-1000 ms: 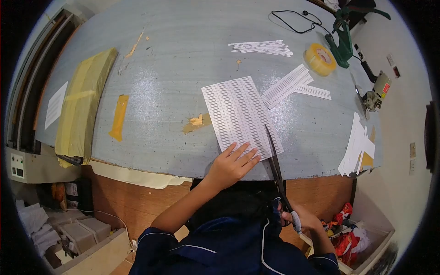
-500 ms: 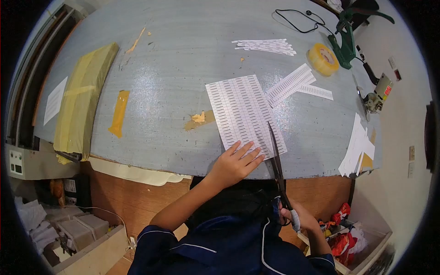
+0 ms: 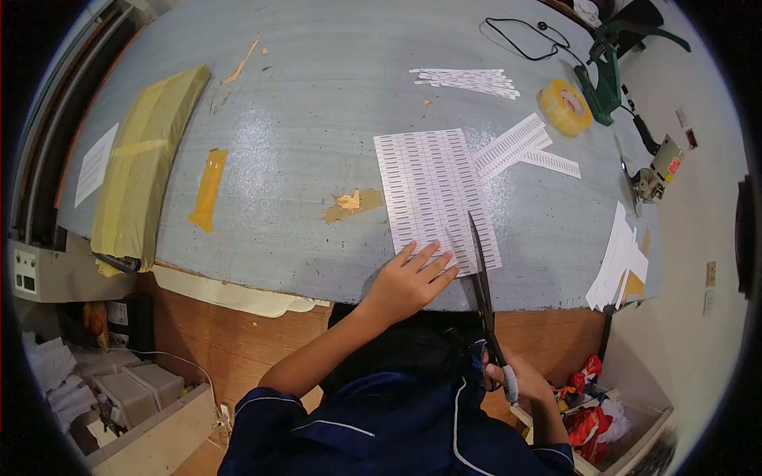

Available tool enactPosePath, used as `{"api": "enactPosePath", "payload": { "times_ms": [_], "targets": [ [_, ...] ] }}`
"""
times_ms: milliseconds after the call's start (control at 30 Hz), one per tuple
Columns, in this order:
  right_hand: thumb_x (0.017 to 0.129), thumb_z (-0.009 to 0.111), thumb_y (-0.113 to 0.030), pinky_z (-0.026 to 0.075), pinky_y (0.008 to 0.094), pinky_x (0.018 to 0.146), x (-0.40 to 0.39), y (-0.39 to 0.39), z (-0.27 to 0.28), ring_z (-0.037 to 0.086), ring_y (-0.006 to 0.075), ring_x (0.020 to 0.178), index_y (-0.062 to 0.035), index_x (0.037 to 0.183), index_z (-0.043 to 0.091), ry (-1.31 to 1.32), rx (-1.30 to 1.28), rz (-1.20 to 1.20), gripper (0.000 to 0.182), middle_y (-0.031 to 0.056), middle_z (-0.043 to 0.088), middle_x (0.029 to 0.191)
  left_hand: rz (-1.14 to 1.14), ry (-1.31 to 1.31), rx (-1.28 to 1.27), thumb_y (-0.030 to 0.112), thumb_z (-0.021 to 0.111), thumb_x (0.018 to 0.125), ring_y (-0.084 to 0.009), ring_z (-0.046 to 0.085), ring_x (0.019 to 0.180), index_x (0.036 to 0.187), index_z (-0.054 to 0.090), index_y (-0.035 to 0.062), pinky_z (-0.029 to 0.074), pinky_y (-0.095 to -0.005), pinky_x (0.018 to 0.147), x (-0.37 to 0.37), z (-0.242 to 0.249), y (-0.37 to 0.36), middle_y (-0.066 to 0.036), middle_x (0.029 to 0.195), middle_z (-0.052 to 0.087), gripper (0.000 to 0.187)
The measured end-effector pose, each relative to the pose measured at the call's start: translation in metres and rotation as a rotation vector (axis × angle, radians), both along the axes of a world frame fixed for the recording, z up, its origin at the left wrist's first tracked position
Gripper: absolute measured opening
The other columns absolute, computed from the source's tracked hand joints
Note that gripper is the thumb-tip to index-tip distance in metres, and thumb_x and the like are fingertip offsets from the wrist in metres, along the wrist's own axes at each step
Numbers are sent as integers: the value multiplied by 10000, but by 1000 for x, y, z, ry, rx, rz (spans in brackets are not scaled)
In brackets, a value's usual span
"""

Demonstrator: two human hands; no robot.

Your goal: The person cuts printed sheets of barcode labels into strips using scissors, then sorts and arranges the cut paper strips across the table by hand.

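A white sheet printed with rows of small labels (image 3: 429, 182) lies near the table's front edge. My left hand (image 3: 411, 279) rests flat on its lower part, fingers spread. In my right hand (image 3: 508, 371) are large dark scissors (image 3: 486, 305) with pale wrapping on the handle. Their long blades reach over the sheet's lower right part, pointing away from me. Beyond the sheet's right side lie two cut printed strips, a wider one (image 3: 512, 146) and a narrower one (image 3: 556, 163). A pile of thin strips (image 3: 464, 81) lies farther back.
Right of the strips are a roll of yellow tape (image 3: 566, 107), a green clamp-like tool (image 3: 605, 79) and white paper offcuts (image 3: 615, 266). A long tape-wrapped package (image 3: 147, 166) lies at the left. Below the table's right end stands a bin (image 3: 635, 432) with red and white scraps.
The printed sheet has turned slightly and its far end has shifted right under my left hand. My right hand keeps hold of the scissors in nearly the same place.
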State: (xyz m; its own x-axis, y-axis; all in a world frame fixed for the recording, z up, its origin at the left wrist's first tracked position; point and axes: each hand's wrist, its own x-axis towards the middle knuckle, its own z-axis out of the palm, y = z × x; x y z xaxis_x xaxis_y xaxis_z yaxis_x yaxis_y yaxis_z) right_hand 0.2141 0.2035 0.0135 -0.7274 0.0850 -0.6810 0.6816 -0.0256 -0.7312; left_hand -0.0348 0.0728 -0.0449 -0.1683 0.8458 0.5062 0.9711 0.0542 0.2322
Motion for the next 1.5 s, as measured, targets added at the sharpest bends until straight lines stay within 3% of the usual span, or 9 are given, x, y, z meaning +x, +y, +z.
{"api": "enactPosePath", "payload": {
  "times_ms": [333, 633, 900, 1267, 1500],
  "targets": [
    [879, 589, -450, 452, 277, 570, 3, -2, -1, 560, 134, 649, -20, 1167, 468, 22, -51, -26, 531, 45, 539, 778, 80, -29, 30, 157, 596, 790, -242, 587, 1081, 1024, 675, 154, 487, -436, 872, 5, 0, 3, -58, 1108, 642, 247],
    [902, 559, -437, 430, 247, 555, 5, -4, -6, 551, 112, 643, -62, 1028, 478, 58, -77, -77, 403, 25, 520, 758, 181, -150, -23, 165, 658, 749, -250, 539, 1099, 1086, 647, 160, 444, -446, 921, 26, 15, 16, -43, 1136, 614, 337],
    [916, 536, -431, 439, 264, 564, 7, -6, -11, 562, 120, 653, -55, 1043, 465, 100, -187, -119, 404, 22, 511, 765, 199, -51, 38, 192, 665, 763, -259, 551, 1114, 1096, 657, 184, 448, -447, 918, 25, -2, 21, -57, 1159, 621, 333],
    [896, 550, -475, 437, 257, 546, 3, -1, -4, 564, 128, 636, -61, 1049, 467, 50, -167, -81, 449, 28, 505, 799, 174, -86, 63, 167, 583, 789, -265, 558, 1131, 1045, 681, 176, 451, -454, 927, 27, 1, 17, -60, 1162, 627, 275],
    [902, 520, -503, 437, 267, 530, 7, -1, -9, 560, 127, 614, -57, 1006, 459, 50, -71, -45, 462, 34, 511, 722, 145, -97, 59, 165, 531, 821, -274, 535, 1152, 1063, 664, 151, 417, -459, 961, 28, -2, 16, -72, 1175, 612, 277]
  ]
}}
